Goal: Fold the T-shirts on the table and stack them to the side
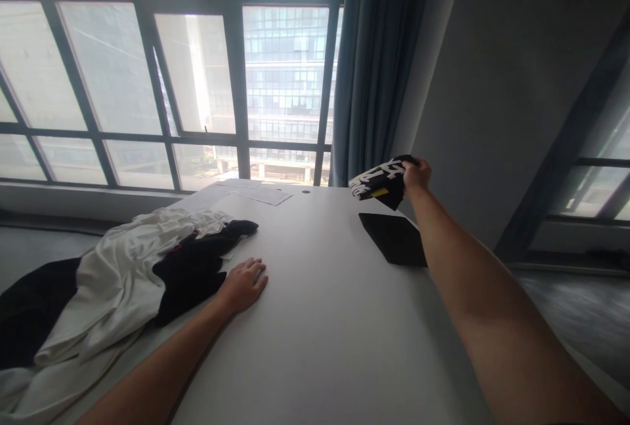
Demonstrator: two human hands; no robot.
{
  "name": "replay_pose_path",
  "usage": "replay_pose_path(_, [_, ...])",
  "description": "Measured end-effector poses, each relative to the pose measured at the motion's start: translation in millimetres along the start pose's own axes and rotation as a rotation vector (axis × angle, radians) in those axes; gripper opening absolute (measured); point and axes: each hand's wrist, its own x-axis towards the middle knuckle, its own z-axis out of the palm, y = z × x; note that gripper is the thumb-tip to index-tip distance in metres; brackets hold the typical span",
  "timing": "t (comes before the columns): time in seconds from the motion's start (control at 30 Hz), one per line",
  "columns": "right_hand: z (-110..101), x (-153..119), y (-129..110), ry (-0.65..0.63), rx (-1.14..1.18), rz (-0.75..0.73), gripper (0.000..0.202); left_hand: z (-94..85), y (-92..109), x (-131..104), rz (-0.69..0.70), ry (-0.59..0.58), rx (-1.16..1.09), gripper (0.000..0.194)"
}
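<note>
At the far right of the table, my right hand (417, 174) grips a folded black garment (384, 181) with white lettering and a yellow patch, probably a T-shirt. It is held above the tabletop, slightly behind a flat black rectangular item (394, 239) whose kind I cannot tell. My left hand (243, 286) rests palm down on the white table (315, 320), fingers loosely spread and holding nothing. Just left of it lies a heap of clothes, with a black garment (194, 274) nearest the hand and a crumpled white garment (123, 267) beside it.
Sheets of paper (266, 194) lie at the table's far end, near a small round hole (306, 191). Beyond stands a large window (285, 77) with a dark blue curtain (374, 64) to its right. More black cloth (34, 307) hangs at the left edge.
</note>
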Motion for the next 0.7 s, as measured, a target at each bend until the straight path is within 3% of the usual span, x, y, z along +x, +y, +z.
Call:
replay_pose_path(0.07, [-34,-22,30,0.075,-0.194,0.174,0.04,-2.6,4,-1,0.005,-0.008,0.0,0.039])
replay_pose_path(0.13, [-68,-58,61,0.047,-0.416,0.321,0.041,-4.8,6,-1,0.018,-0.012,-0.009,0.039])
replay_pose_path(0.2, [-94,-91,86,-0.008,-0.477,0.416,0.043,-5.7,8,-1,0.024,-0.011,-0.022,0.038])
replay_pose_path(0.27, [-107,-109,100,-0.011,-0.477,0.443,0.044,-4.9,7,-1,0.014,-0.009,-0.026,0.037])
replay_pose_path(0.4, [-95,-95,87,-0.01,-0.486,0.404,0.042,-0.7,2,0,0.013,0.004,-0.011,0.038])
replay_pose_path(0.53, [-69,-72,51,-0.163,-0.523,0.02,0.035,1.1,-1,1,0.013,-0.014,0.008,0.041])
replay_pose_path(0.6, [-67,-72,47,-0.246,-0.545,-0.138,0.035,0.6,-2,1,0.009,-0.033,0.012,0.043])
replay_pose_path(0.63, [-71,-74,51,-0.251,-0.578,-0.133,0.036,0.3,-2,2,0.009,-0.036,0.011,0.043])
replay_pose_path(0.7, [-90,-79,69,-0.187,-0.687,0.049,0.039,-0.4,-1,2,0.008,-0.039,0.012,0.044])
